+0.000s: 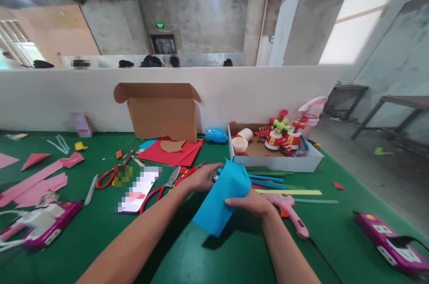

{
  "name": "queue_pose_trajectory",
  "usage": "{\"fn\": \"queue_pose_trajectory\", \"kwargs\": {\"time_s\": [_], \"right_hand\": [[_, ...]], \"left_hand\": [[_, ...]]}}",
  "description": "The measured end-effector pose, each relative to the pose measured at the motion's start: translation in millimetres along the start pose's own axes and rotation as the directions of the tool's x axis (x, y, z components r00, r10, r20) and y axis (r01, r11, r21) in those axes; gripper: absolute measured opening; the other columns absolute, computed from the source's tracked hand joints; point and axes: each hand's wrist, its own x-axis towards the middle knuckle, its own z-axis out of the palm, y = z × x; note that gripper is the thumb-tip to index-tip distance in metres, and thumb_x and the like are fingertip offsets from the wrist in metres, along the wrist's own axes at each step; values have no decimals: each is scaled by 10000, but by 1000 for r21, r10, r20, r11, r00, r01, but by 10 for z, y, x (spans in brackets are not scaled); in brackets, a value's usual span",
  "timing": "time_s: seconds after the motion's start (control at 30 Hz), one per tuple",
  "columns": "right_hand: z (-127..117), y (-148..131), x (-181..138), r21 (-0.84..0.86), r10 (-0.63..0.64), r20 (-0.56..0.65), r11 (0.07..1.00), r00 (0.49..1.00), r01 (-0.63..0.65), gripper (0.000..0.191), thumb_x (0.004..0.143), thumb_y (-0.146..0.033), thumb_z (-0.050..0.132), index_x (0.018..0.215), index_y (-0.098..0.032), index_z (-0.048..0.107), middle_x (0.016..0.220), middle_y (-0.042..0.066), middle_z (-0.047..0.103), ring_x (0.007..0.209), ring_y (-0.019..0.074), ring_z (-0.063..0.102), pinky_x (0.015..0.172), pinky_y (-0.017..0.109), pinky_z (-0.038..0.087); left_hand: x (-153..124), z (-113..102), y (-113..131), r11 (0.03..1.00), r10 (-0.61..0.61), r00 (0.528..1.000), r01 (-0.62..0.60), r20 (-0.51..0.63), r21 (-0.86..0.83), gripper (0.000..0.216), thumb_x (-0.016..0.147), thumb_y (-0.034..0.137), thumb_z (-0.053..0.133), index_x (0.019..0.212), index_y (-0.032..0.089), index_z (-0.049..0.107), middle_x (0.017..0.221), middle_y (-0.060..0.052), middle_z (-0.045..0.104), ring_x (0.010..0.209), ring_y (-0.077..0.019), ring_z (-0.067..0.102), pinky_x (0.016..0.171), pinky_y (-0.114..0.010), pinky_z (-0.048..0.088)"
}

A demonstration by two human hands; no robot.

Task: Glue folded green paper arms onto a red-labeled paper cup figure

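Note:
A blue folded paper piece, shaped like a box or sleeve, is held tilted above the green table. My right hand grips its right side, thumb pressed on the near face. Behind its upper left edge is my left hand, fingers curled round a small dark grey object that the paper mostly hides. Close to my left forearm lie red-handled scissors. A pink glue gun rests beside my right wrist, and blue paper strips lie just beyond that hand.
A white box with paper cups and decorated cup figures stands at the back right. Red paper sheets lie before an upright cardboard box. A phone, a second pair of scissors and purple power strips sit around.

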Motion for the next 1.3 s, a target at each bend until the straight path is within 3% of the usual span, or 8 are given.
{"fn": "queue_pose_trajectory", "kwargs": {"time_s": [0.17,0.37,0.53,0.7,0.87,0.93,1.1,1.3], "right_hand": [[35,-14,-1,-101,2,207,995,978,19,644,492,-402,878,1071,-179,705,1101,106,716,1046,294,659,963,474,489],[369,166,99,-249,161,551,968,819,-22,589,535,-499,819,1035,-204,720,1041,31,726,997,215,657,914,332,497],[466,423,271,3,150,304,987,941,-159,514,566,-490,826,956,-181,692,902,17,727,797,160,667,782,309,512],[524,419,375,276,42,-30,960,999,-32,566,556,-409,832,1048,-206,639,935,24,731,815,187,674,823,351,507],[388,113,183,215,-46,86,976,995,27,588,610,-332,797,1159,-243,609,1064,49,719,938,230,675,907,405,487],[319,16,108,247,-108,82,965,991,85,623,576,-360,801,1158,-250,607,1082,62,715,944,244,676,898,411,493],[323,31,181,263,-136,-66,953,989,148,616,615,-410,783,1177,-263,579,1078,56,720,910,249,689,843,401,522],[457,278,373,155,-171,-44,972,984,176,580,625,-463,803,1108,-217,597,937,25,728,807,200,683,817,365,522]], "left_hand": [[127,-420,-172,972,-214,944,232,-252,43,712,611,305,740,1274,186,510,1138,-85,675,980,-270,651,834,-339,504],[656,-501,-421,867,-390,811,483,-437,123,721,653,328,756,1275,97,474,1178,-197,646,1101,-338,607,899,-384,467],[663,-392,-523,887,-374,824,452,-425,95,770,718,391,720,1355,106,397,1287,-213,585,1169,-321,575,947,-384,449],[51,-603,-480,938,-251,745,346,-619,37,654,832,449,568,1381,138,394,1240,-163,611,1112,-260,603,949,-382,461],[-472,-545,-317,932,-354,620,299,-700,-206,510,836,533,531,1183,159,561,1074,-111,672,989,-223,628,878,-354,497],[-568,-461,-231,896,-431,652,226,-624,-382,551,844,633,452,1030,141,617,1018,-123,683,962,-237,633,800,-343,519],[-662,-280,-42,709,-284,942,80,-179,-701,824,823,788,194,1028,149,672,1028,-157,698,972,-266,641,779,-373,529],[-562,-46,-55,703,-403,901,193,-160,-684,621,670,516,747,1152,156,595,960,-87,726,782,-207,671,692,-330,543]]}}
